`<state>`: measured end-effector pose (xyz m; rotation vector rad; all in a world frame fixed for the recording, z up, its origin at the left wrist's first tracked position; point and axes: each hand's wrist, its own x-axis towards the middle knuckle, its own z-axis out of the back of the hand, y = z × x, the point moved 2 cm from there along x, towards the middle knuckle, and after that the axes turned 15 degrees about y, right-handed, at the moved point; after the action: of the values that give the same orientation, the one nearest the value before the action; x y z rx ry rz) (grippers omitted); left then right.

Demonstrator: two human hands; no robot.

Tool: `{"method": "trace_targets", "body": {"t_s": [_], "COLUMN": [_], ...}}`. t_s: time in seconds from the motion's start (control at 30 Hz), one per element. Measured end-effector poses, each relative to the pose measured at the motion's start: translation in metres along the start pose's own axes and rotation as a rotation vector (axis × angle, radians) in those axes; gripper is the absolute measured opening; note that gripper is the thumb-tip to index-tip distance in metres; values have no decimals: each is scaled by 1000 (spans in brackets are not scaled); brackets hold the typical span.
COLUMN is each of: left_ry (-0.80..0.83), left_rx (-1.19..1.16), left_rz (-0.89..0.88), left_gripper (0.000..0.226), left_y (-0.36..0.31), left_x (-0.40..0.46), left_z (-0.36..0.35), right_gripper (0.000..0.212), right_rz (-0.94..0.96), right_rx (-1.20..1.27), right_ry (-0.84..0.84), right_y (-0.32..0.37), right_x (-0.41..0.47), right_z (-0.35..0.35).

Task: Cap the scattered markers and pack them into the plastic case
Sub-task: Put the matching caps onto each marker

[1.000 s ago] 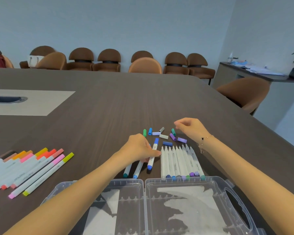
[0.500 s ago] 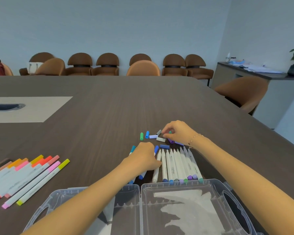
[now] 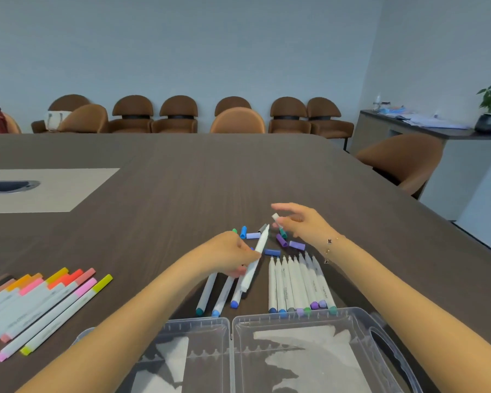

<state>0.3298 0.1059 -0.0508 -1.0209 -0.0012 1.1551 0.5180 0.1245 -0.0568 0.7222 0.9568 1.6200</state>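
Note:
My left hand [image 3: 229, 255] grips a white uncapped marker [image 3: 254, 260], lifted off the table and pointing away from me. My right hand [image 3: 301, 222] pinches a small pale cap [image 3: 275, 216] just beyond the marker's tip. Loose caps [image 3: 281, 241] in blue, purple, green and grey lie scattered between the hands. Three markers [image 3: 221, 293] lie below my left hand. A row of several uncapped markers [image 3: 298, 282] lies beside them on the right. The clear plastic case [image 3: 349, 313] stands open at the near edge.
A fan of capped warm-coloured markers [image 3: 46, 302] lies at the left on the dark wooden table [image 3: 182, 177]. A pale inset panel with a cable slot [image 3: 40, 188] sits far left. Brown chairs [image 3: 238, 120] line the far side.
My left hand picked a white marker up from the table and raised it. My right hand took a pale cap out of the pile and lifted it toward the marker's tip.

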Motion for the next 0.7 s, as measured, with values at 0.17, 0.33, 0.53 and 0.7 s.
{"method": "trace_targets", "body": {"t_s": [0.17, 0.33, 0.53, 0.7], "left_ry": [99, 97, 83, 72], "left_rx": [-266, -347, -352, -363], "left_rz": [-101, -162, -151, -154], "left_gripper": [10, 11, 17, 9], "left_y": [2, 0, 1, 2], "left_x": [-4, -8, -5, -6], "left_z": [-7, -11, -10, -10], "right_gripper": [24, 23, 23, 20], "right_rz": [29, 37, 9, 12], "right_rx": [266, 353, 348, 292], "right_ry": [15, -80, -134, -49], "right_y": [1, 6, 1, 3], "right_x": [-11, -8, -3, -8], "right_z": [-4, -9, -10, -11]}}
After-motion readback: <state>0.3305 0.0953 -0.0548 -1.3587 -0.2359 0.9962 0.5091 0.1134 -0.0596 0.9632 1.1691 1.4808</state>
